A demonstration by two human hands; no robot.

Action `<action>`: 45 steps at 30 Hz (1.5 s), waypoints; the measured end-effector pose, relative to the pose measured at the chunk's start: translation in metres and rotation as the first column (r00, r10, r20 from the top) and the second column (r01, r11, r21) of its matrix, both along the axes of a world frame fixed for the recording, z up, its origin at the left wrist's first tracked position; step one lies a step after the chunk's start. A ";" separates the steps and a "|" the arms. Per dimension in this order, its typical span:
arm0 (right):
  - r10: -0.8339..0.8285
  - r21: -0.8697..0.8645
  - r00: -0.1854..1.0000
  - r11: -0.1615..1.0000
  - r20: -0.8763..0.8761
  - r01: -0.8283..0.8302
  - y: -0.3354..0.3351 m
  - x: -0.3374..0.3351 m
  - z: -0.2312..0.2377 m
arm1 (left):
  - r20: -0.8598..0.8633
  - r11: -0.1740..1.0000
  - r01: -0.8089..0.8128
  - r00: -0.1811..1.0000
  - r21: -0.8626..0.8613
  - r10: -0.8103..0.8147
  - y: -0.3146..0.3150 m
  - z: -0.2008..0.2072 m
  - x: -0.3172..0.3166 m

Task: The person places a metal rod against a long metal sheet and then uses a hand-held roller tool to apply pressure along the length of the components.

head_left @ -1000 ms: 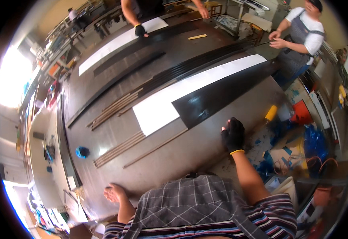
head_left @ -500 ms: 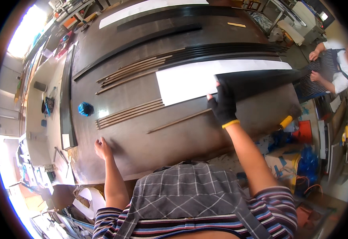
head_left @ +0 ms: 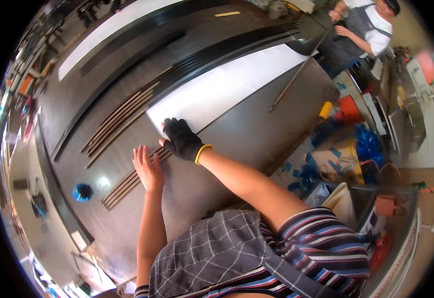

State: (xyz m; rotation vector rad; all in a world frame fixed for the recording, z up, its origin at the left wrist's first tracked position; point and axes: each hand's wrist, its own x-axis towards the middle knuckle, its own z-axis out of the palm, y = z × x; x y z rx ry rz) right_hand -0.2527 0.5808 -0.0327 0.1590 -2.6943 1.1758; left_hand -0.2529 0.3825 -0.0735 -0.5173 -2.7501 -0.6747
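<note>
The bare left hand (head_left: 148,170) is hanging over thin brown strips (head_left: 123,188) running toward eight o'clock, its grip opening flat, holding nothing visible. The black-gloved right hand (head_left: 182,140) is covering the near end of a white sheet (head_left: 232,87), which is stretching toward two o'clock across the tabletop (head_left: 254,141); whether that grip is pinching anything, I cannot tell.

I can read no lettering, number or sign around me: none on the long white sheet (head_left: 237,84), the thin bars (head_left: 121,190) or the counter (head_left: 247,144); the pale patch (head_left: 79,240) at near left is too small to tell.
</note>
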 end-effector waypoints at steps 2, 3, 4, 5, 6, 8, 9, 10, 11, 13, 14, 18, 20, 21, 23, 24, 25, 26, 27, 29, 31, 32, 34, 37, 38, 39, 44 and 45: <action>-0.261 -0.002 0.958 0.965 -0.123 0.263 0.053 -0.010 -0.009 | 0.035 0.993 0.106 0.994 0.046 -0.107 0.060 0.012 0.000; -0.354 0.187 0.903 0.896 -0.244 0.402 0.083 -0.011 -0.016 | 0.039 0.985 0.168 0.985 0.031 -0.169 0.085 0.013 -0.003; -0.351 0.368 0.918 0.841 -0.185 0.396 0.120 -0.008 -0.020 | 0.126 0.981 0.196 0.972 0.016 -0.196 0.111 0.020 -0.004; -0.358 0.392 0.910 0.821 -0.210 0.414 0.150 -0.008 -0.024 | 0.207 0.985 0.174 0.964 -0.017 -0.167 0.134 0.027 -0.001; -0.374 0.416 0.897 0.795 -0.236 0.441 0.182 -0.005 -0.029 | 0.285 0.984 0.167 0.947 -0.053 -0.146 0.159 0.033 -0.001; -0.411 0.416 0.882 0.778 -0.230 0.471 0.236 -0.006 -0.019 | 0.163 0.938 0.044 0.987 -0.344 0.014 0.161 -0.003 -0.002; -0.450 0.445 0.880 0.764 -0.151 0.467 0.281 0.003 -0.014 | 0.254 0.913 0.036 0.964 -0.407 0.075 0.176 0.007 0.000; -0.471 0.490 0.870 0.729 -0.147 0.478 0.320 0.006 -0.016 | 0.261 0.901 0.006 0.958 -0.435 0.120 0.177 0.007 -0.002; -0.491 0.508 0.842 0.678 -0.224 0.530 0.361 0.014 -0.022 | 0.307 0.885 -0.017 0.935 -0.464 0.178 0.184 0.012 -0.004; -0.510 0.539 0.805 0.605 -0.303 0.586 0.437 0.015 -0.028 | 0.272 0.899 -0.088 0.937 -0.429 0.221 0.176 0.014 0.001; -0.521 0.564 0.803 0.585 -0.290 0.583 0.471 0.015 -0.032 | 0.254 0.889 -0.137 0.929 -0.438 0.269 0.170 0.011 0.002; -0.649 0.592 0.755 0.572 -0.097 0.568 0.597 -0.011 -0.041 | 0.072 0.802 -0.382 0.884 -0.460 0.462 0.104 -0.027 0.032; -0.692 0.508 0.704 0.553 -0.160 0.660 0.687 -0.004 -0.073 | -0.011 0.739 -0.439 0.863 -0.510 0.505 0.088 -0.027 0.042; -0.721 0.566 0.676 0.498 -0.152 0.658 0.730 0.000 -0.082 | -0.024 0.735 -0.476 0.846 -0.483 0.533 0.094 -0.021 0.042; -0.796 0.519 0.503 0.288 -0.337 0.804 0.866 0.046 -0.111 | 0.091 0.839 -0.428 0.872 -0.338 0.481 0.143 0.004 -0.014; -0.837 0.622 0.547 0.436 0.014 0.650 0.865 0.020 -0.104 | 0.059 0.729 -0.507 0.802 -0.460 0.595 0.131 0.015 0.004; -0.845 0.487 0.534 0.459 -0.019 0.743 0.856 0.005 -0.114 | -0.004 0.712 -0.512 0.813 -0.481 0.582 0.116 0.022 0.020; -0.925 0.626 0.379 0.312 0.029 0.714 0.866 -0.002 -0.126 | -0.038 0.703 -0.516 0.818 -0.489 0.574 0.109 0.023 0.027; -0.877 0.681 0.468 0.275 -0.112 0.678 0.899 0.006 -0.141 | -0.035 0.714 -0.484 0.839 -0.506 0.543 0.103 0.021 0.026; -0.827 0.828 0.563 0.325 0.014 0.456 0.959 -0.004 -0.148 | 0.011 0.729 -0.456 0.845 -0.510 0.535 0.111 0.019 0.019; -0.751 0.882 0.660 0.330 0.028 0.338 0.988 0.012 -0.170 | 0.103 0.728 -0.465 0.804 -0.503 0.585 0.120 0.020 0.035; -0.698 0.876 0.713 0.306 -0.060 0.373 1.001 0.016 -0.173 | 0.082 0.737 -0.469 0.815 -0.487 0.573 0.118 0.013 0.034; -0.634 0.882 0.763 0.280 -0.126 0.379 0.997 0.028 -0.178 | 0.028 0.739 -0.469 0.836 -0.484 0.549 0.114 0.011 0.037; -0.707 0.854 0.701 0.302 -0.097 0.423 0.939 0.041 -0.163 | -0.003 0.676 -0.460 0.828 -0.576 0.561 0.113 0.034 0.069; -0.692 0.857 0.709 0.274 -0.139 0.436 0.945 0.055 -0.151 | -0.003 0.703 -0.457 0.839 -0.546 0.544 0.117 0.029 0.071; -0.671 0.860 0.721 0.253 -0.175 0.444 0.947 0.070 -0.140 | -0.003 0.723 -0.455 0.847 -0.519 0.531 0.121 0.025 0.077; -0.741 0.899 0.647 0.144 -0.178 0.413 0.773 0.043 -0.069 | 0.111 0.683 -0.563 0.729 -0.465 0.676 0.082 0.029 0.146; -0.747 0.890 0.627 0.110 -0.218 0.442 0.718 0.043 -0.032 | 0.092 0.722 -0.536 0.772 -0.439 0.629 0.082 0.028 0.141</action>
